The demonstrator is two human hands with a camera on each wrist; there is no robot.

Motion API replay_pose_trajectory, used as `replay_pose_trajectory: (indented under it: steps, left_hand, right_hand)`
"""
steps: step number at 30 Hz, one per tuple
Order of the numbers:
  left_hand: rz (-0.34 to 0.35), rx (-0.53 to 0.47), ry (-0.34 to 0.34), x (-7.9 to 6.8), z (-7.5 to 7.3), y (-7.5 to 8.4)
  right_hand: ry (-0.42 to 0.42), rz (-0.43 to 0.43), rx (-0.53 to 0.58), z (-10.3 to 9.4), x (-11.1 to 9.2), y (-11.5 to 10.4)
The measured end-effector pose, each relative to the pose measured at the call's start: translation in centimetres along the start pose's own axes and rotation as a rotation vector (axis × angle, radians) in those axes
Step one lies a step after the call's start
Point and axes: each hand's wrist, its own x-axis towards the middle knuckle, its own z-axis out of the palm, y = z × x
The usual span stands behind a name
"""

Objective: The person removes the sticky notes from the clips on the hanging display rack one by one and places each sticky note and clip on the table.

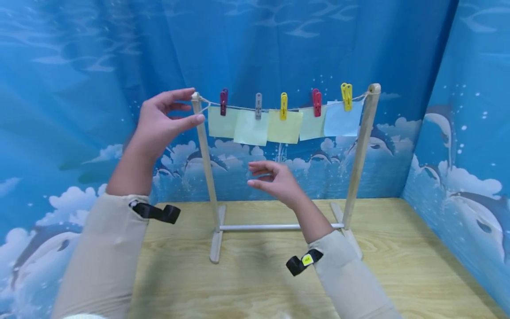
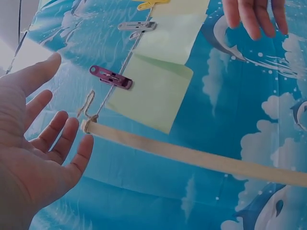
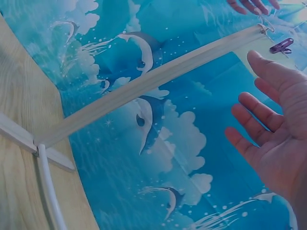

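Before a sea-print curtain (image 1: 279, 44), the desk (image 1: 255, 274) is carrying a stand (image 1: 361, 150) whose string (image 1: 243, 107) is holding five paper squares (image 1: 252, 128) by pegs (image 1: 283, 106), while the left grip (image 1: 159, 117) and right grip (image 1: 279, 181) are hovering unclenched, empty, a bump from the left perhaps loosening the knot (image 2: 88, 125).

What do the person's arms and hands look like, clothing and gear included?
The left hand and right hand are ungloved, with beige sleeves. Each sleeve has a black band with a dark attachment; the right one adds a yellow label.
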Motion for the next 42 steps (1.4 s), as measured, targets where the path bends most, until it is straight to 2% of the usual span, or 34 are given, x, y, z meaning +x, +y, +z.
replay_pose_trajectory:
  steps: [6, 9, 14, 18, 22, 25, 29, 34, 39, 42]
  left_hand:
    - [-0.001, 0.003, 0.001, 0.7, 0.5, 0.7]
    - [-0.04, 0.045, -0.002, 1.1, 0.6, 1.2]
    - [-0.101, 0.112, -0.071, 2.1, 0.7, 1.9]
    - [-0.124, 0.161, -0.128, 2.8, 0.5, 2.4]
    - [-0.146, 0.171, -0.15, 3.4, 0.2, 2.8]
    - [-0.155, 0.149, -0.154, 3.9, 0.1, 3.1]
    - [-0.156, 0.131, -0.151, 4.4, 0.4, 3.4]
    - [-0.149, 0.149, -0.168, 5.1, 1.1, 3.6]
    - [-0.174, 0.144, -0.182, 5.5, 1.8, 3.7]
    - [-0.182, 0.175, -0.189, 5.7, 2.1, 3.6]
  right_hand:
    - [0.022, 0.02, 0.02, 0.8, 0.7, 0.7]
    - [0.05, 0.035, 0.046, 1.3, 1.3, 1.0]
    - [0.114, 0.086, 0.119, 2.3, 2.0, 1.4]
    - [0.13, 0.12, 0.166, 2.8, 2.7, 1.5]
    - [0.129, 0.157, 0.221, 3.6, 4.0, 1.3]
    - [0.158, 0.173, 0.274, 4.1, 4.9, 1.2]
    - [0.218, 0.161, 0.388, 4.9, 5.8, 0.9]
    - [0.253, 0.13, 0.546, 5.3, 6.7, 0.5]
    - [0.292, 0.1, 0.616, 5.5, 7.7, 0.2]
    - [0.317, 0.087, 0.667, 5.8, 8.3, -0.1]
